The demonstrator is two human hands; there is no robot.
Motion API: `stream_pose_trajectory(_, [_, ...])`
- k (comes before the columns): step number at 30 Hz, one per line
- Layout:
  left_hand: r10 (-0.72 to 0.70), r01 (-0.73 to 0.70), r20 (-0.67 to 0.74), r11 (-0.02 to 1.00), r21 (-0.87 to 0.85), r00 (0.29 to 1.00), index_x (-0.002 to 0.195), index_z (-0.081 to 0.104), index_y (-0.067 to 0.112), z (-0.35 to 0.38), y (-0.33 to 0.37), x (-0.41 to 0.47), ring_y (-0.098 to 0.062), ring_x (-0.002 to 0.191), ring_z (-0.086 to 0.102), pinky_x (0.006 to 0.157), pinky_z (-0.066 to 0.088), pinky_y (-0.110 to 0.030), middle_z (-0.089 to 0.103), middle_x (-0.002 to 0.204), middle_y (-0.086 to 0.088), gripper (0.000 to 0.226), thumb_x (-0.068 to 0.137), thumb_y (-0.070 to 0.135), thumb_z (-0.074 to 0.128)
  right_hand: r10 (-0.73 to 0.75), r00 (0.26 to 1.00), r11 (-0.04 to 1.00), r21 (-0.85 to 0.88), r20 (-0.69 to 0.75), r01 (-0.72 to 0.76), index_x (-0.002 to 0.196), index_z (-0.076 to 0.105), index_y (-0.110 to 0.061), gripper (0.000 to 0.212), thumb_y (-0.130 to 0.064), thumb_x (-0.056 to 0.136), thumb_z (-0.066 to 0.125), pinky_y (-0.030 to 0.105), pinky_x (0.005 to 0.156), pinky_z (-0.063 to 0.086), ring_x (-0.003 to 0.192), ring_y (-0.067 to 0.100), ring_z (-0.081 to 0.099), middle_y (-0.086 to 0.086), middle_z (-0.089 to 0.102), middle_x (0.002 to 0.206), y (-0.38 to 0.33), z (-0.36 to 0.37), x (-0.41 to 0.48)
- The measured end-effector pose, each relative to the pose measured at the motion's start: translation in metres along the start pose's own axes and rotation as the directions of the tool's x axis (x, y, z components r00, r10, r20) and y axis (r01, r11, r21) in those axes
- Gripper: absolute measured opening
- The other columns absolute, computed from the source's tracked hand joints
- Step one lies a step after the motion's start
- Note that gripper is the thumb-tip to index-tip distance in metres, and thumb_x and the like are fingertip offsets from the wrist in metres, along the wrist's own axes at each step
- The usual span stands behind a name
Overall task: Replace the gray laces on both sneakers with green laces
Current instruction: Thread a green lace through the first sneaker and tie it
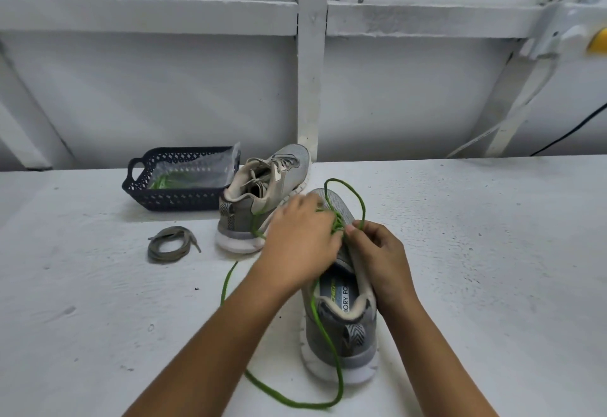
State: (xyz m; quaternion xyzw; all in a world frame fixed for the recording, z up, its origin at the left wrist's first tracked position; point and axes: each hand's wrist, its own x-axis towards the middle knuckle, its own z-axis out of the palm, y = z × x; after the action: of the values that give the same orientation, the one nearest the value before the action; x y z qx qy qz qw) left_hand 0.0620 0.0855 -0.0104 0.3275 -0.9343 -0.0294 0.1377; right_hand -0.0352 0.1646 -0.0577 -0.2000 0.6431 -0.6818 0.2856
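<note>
A gray sneaker (341, 328) stands on the white table with its heel toward me, and a green lace (335, 360) is partly threaded through it. My left hand (299, 245) lies over the eyelet area with its fingers curled on the green lace. My right hand (377, 252) pinches a strand of the green lace at the sneaker's right side, from which a loop rises over the toe. Long lace ends trail across the table. Behind it, a second gray sneaker (262, 196) wears its gray laces. A removed gray lace (170, 244) lies coiled at the left.
A dark blue perforated basket (141, 190) at the back left holds a clear bag with a green lace (167, 181) inside. A white framed wall (308, 88) rises just behind the table. A black cable (571, 130) runs along the wall at the right.
</note>
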Motion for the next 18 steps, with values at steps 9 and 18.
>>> stream_pose_trajectory(9, [-0.072, 0.109, 0.083, 0.724, -0.681, 0.994, 0.078, 0.061, 0.021, -0.004, -0.009, 0.001, -0.017, 0.101, 0.062, 0.091, 0.046, -0.03, 0.069, 0.102, 0.001, 0.014, 0.092, 0.019, 0.057, -0.007, 1.0, 0.999, -0.038, -0.018, 0.006, 0.105, 0.063, -0.009, 0.022, -0.017, 0.085, 0.067, 0.024, 0.079, 0.051, 0.086, 0.013, 0.064, 0.002, 0.068, 0.092, -0.002, -0.001, -0.001])
stream_pose_trajectory(18, [-0.472, 0.157, 0.133, 0.011, -0.988, 0.871, 0.064, 0.041, 0.012, -0.056, -0.056, -0.01, -0.013, 0.036, 0.041, 0.043, 0.042, -0.02, 0.042, 0.041, 0.003, 0.03, 0.093, 0.006, 0.039, -0.003, 1.0, 0.999, -0.033, -0.021, 0.003, 0.111, 0.063, -0.008, 0.029, -0.02, 0.084, 0.069, 0.024, 0.083, 0.051, 0.087, 0.01, 0.065, 0.001, 0.069, 0.094, -0.001, -0.001, -0.001])
